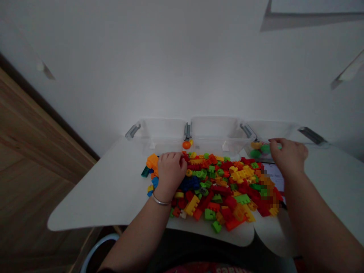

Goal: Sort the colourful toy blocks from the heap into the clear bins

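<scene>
A pile of coloured plastic building bricks covers the middle of a white table. My left hand, a bangle on its wrist, rests on the pile's left side with fingers curled down among the bricks; what they hold is hidden. My right hand reaches to the right clear bin, fingers bent at a green piece inside it. Three clear plastic bins stand in a row at the table's back: left bin, middle bin.
An orange round piece lies in the left bin. A white wall rises behind the bins. A wooden panel stands at the left. A sheet of paper lies under the pile's right side. The table's front edge is curved.
</scene>
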The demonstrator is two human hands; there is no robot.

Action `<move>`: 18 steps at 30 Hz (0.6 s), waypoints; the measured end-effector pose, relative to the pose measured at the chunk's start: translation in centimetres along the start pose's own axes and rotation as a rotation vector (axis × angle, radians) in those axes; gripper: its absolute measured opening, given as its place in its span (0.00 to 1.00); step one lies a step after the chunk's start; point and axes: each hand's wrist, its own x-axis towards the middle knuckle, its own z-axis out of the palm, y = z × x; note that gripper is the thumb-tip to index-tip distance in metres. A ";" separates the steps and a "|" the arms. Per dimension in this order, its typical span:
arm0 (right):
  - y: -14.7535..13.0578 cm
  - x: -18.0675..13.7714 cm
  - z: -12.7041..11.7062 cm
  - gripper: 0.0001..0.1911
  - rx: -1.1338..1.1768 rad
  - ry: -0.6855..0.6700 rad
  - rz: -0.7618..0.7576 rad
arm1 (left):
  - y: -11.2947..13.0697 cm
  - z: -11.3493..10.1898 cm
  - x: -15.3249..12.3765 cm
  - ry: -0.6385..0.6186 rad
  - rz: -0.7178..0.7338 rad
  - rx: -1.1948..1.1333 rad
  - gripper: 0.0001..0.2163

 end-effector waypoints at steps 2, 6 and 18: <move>0.1 0.0 0.0 0.25 -0.011 0.000 -0.014 | 0.0 0.0 0.0 -0.001 0.001 -0.003 0.10; 0.3 0.2 0.0 0.22 0.050 0.010 -0.004 | 0.0 0.0 0.0 -0.014 0.007 -0.019 0.09; -5.6 -6.4 -4.5 0.16 0.573 -0.011 -0.383 | 0.0 0.2 0.1 -0.062 0.017 -0.028 0.09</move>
